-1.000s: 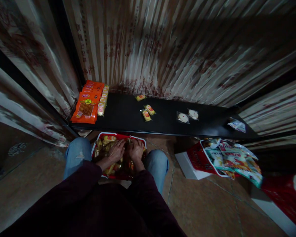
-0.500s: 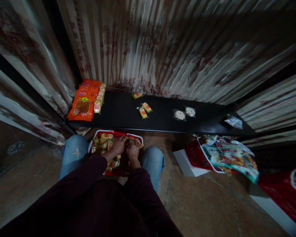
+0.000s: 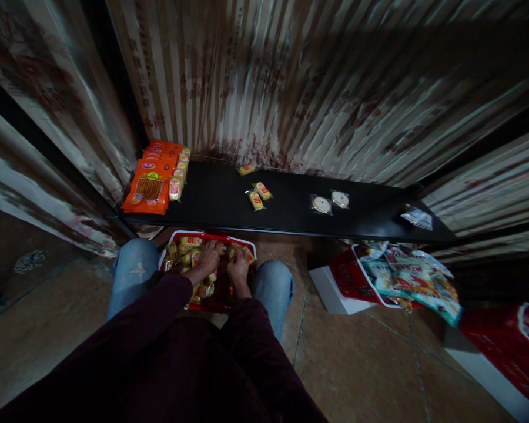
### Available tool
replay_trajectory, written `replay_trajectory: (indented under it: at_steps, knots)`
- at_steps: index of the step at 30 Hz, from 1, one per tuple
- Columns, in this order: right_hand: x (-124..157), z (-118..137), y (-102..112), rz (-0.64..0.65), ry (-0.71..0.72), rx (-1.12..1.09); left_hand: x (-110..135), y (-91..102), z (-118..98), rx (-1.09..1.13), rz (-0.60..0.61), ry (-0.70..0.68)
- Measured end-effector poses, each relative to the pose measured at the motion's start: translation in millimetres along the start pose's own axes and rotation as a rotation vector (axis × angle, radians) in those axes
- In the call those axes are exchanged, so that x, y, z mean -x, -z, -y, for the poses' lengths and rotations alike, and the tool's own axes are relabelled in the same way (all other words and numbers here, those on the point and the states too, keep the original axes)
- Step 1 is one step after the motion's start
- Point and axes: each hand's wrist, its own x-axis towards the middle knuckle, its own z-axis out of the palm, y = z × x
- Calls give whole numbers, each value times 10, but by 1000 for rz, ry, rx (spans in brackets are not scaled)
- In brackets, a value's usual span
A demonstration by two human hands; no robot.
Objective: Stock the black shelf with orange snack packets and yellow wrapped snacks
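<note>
Between my knees is a red basket (image 3: 217, 304) with a white rim, holding several small yellow wrapped snack packs (image 3: 190, 241). Both my hands reach inside it. My left hand (image 3: 210, 257) is closed, fingers curled down at a snack pack mostly hidden beneath them. Close beside it on the right, my right hand (image 3: 238, 267) has its fingers pinched round another pack, with a bit of yellow wrapper showing at the fingertips. More packs lie left of and below my left hand; the basket's lower right shows bare red.
A low black shelf (image 3: 291, 202) carries orange snack bags (image 3: 147, 188), a row of yellow packs (image 3: 176, 182), loose yellow packs (image 3: 256, 200), round white packs (image 3: 321, 204) and a blue-white packet (image 3: 417, 217). Another red basket (image 3: 350, 279) holds snack bags (image 3: 405, 273); a further basket (image 3: 502, 335) stands right.
My hands have shifted slightly apart inside the basket, and the fingers of both have moved a little over the packs. The packs on the shelf stay put.
</note>
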Motion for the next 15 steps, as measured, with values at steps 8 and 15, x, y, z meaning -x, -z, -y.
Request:
replay_trajectory:
  at_steps: [8,15]
  knots:
    - [-27,-19,-23,-45,15,-131,-18,3,101,44,-10,-13]
    - [-54,-2,5,-75,33,-217,20,113,122,95,-25,-58]
